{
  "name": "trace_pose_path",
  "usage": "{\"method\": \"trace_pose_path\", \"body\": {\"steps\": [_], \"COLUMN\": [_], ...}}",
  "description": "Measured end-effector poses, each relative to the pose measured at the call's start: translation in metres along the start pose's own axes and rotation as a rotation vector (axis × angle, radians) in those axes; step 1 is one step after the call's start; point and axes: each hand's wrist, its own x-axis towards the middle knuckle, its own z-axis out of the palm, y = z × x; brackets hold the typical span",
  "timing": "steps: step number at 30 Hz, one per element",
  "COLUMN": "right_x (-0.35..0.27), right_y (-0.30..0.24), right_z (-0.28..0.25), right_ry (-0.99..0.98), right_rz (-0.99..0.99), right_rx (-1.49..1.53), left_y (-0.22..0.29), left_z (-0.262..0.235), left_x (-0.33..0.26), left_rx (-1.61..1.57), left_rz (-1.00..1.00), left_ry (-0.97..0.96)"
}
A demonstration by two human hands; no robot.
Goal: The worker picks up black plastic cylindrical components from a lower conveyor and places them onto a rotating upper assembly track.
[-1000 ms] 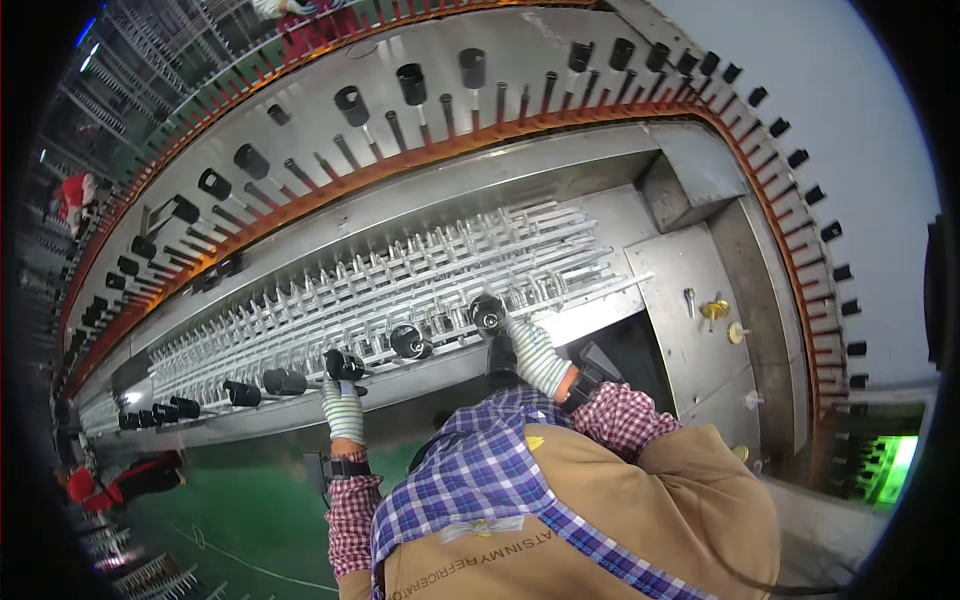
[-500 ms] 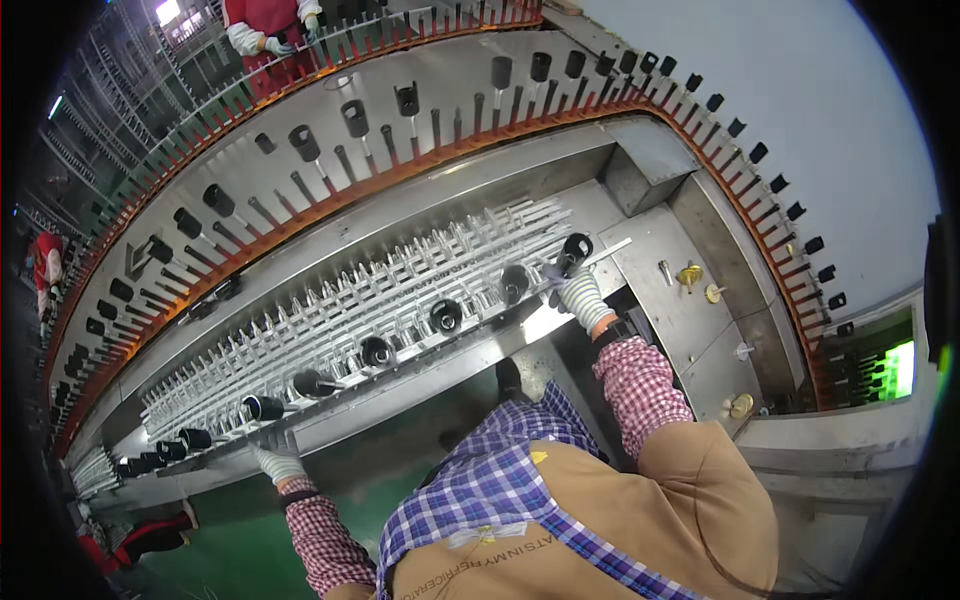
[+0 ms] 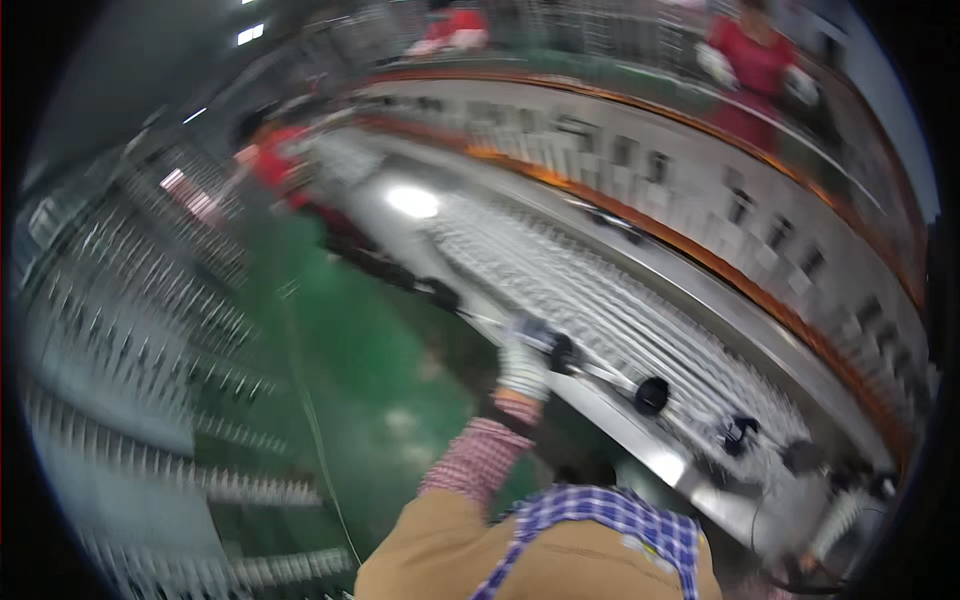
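The picture is motion-blurred. My left hand, in a white knit glove with a checked cuff, reaches out to the front rail of a long spinning machine. Its fingers curl around a black bobbin on the rail. My right hand, also gloved, is at the lower right rim beside more black bobbins; its fingers are too blurred to read. Another black bobbin sits on the rail between my hands. Rows of pale spindles run along the machine above.
A green floor lies left of the machine. Racks of metal pegs fill the left side. People in red stand at the top right and far left. An orange-edged rail curves behind the spindles.
The view has swung sharply left and blurred, so the machine now runs diagonally. My left hand has come up from below the rail to a bobbin; my right hand sits at the lower right rim.
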Motion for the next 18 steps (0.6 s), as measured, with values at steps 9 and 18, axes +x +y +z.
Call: {"method": "trace_pose_path", "body": {"steps": [9, 18], "right_x": [0.105, 0.007], "right_y": [-0.214, -0.543], "right_z": [-0.170, -0.205], "right_ry": [0.388, -0.774], "right_rz": [-0.813, -1.521], "right_rx": [1.697, 1.485], "left_y": [0.003, 0.059], "left_z": [0.076, -0.057], "left_x": [-0.119, -0.221], "left_rx": [-0.575, -0.974], "left_rz": [0.249, 0.419], "left_ry": [0.697, 0.585]}}
